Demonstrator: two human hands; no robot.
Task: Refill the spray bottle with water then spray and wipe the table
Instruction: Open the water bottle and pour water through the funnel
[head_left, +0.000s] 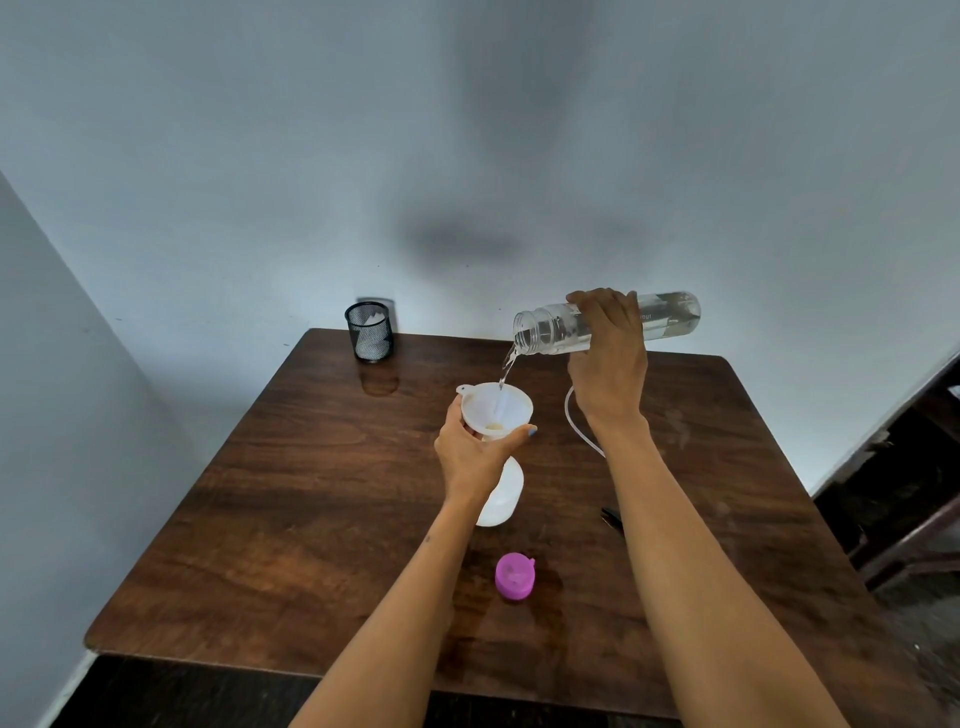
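Right hand wrapped around a clear water bottle, fingers curled over its middle. Bottle held nearly on its side above the far half of the table, open mouth pointing left and slightly down. Thin stream of water falls from the mouth into a white funnel.

Left hand grips the funnel from below and the near side, thumb on the left rim, a fingertip showing at the right rim. Funnel sits on top of a white spray bottle, which stands upright near the table's middle; its neck is hidden behind the hand, so the fit of funnel to neck cannot be seen.

Thin white tube curves on the table just right of the funnel and passes behind the right forearm. Small dark part shows at the forearm's inner edge; what it is cannot be told.

Pink cap lies on the table between the forearms, nearer than the spray bottle, on a damp-looking patch of wood.

Black mesh cup stands at the far left corner against the wall, something white inside
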